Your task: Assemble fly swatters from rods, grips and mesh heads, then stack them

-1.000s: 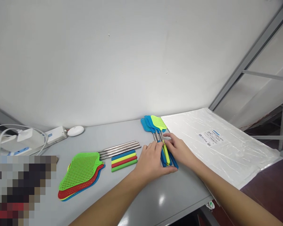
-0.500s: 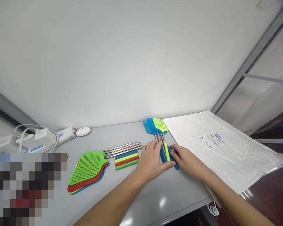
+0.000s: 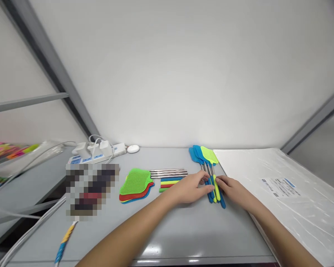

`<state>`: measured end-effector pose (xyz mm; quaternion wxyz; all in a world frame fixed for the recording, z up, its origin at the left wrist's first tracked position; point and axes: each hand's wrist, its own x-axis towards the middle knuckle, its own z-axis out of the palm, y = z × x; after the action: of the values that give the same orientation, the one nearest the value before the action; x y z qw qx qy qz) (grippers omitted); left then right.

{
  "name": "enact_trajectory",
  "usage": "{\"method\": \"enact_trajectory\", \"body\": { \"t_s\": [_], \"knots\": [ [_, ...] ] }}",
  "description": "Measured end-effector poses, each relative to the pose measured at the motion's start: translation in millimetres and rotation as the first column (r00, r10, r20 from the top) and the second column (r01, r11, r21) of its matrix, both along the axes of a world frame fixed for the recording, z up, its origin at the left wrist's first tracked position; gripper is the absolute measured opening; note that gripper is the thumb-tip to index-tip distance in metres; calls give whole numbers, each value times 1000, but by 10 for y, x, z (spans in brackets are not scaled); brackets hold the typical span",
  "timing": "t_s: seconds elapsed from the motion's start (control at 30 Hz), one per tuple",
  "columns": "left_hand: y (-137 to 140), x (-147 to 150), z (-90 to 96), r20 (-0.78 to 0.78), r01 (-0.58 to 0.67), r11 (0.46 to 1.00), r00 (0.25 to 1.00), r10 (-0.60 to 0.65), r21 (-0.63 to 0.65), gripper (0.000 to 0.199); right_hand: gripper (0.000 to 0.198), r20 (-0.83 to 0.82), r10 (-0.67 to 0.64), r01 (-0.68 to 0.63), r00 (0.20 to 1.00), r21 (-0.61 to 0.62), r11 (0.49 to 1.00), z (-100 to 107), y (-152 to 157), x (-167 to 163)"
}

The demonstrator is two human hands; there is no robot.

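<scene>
A bundle of fly swatters lies near the wall, with blue heads and a yellow-green swatter head (image 3: pixel 209 154) on top. Their blue and yellow-green handles (image 3: pixel 216 188) point towards me. From the left, my left hand (image 3: pixel 193 187) curves its fingers and thumb around the handles. My right hand (image 3: pixel 232 189) presses bent fingers against their right side. Left of the bundle are a stack of loose swatter heads (image 3: pixel 136 181), green uppermost with red, yellow and blue beneath, several metal rods (image 3: pixel 168 173) and coloured handle sleeves (image 3: pixel 169 182), partly covered by my left hand.
A white plastic-wrapped package (image 3: pixel 281 178) with a label covers the table's right side. At the back left are a power strip (image 3: pixel 96 155) with chargers and a white oval device (image 3: pixel 133 149). A cable (image 3: pixel 64 243) runs near the front left. The wall stands behind.
My view has swung left, so everything sits further right in it. My left hand's grip has loosened slightly, and more of the handles shows. Both hands stay at the bundle.
</scene>
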<state>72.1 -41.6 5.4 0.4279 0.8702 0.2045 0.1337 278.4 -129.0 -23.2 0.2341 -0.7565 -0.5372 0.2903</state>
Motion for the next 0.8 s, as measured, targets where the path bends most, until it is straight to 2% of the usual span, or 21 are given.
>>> {"method": "enact_trajectory", "body": {
  "t_s": [0.1,0.23,0.33,0.47,0.53,0.7,0.8],
  "knots": [
    [87,-153,32,52,-24,995,998,19,97,30,52,59,-15,18,998,-45,999,29,76,-91],
    [246,-438,92,123,-132,951,987,101,279,24,56,292,-17,54,956,-121,991,83,202,-297],
    [372,-685,126,160,-244,917,966,202,317,27,48,434,21,49,900,-149,988,103,325,-449],
    [476,-915,88,185,-370,857,928,323,358,30,37,487,32,53,873,-161,986,74,443,-602],
    [480,-945,48,170,-368,845,930,327,388,30,33,510,39,48,859,-157,986,49,448,-665],
    [375,-840,-63,102,-274,835,961,258,476,23,31,538,110,-39,836,-142,989,39,353,-727],
    [300,-765,-139,38,-233,807,967,254,543,34,36,547,146,-81,824,-141,987,56,300,-651]
  ]
}}
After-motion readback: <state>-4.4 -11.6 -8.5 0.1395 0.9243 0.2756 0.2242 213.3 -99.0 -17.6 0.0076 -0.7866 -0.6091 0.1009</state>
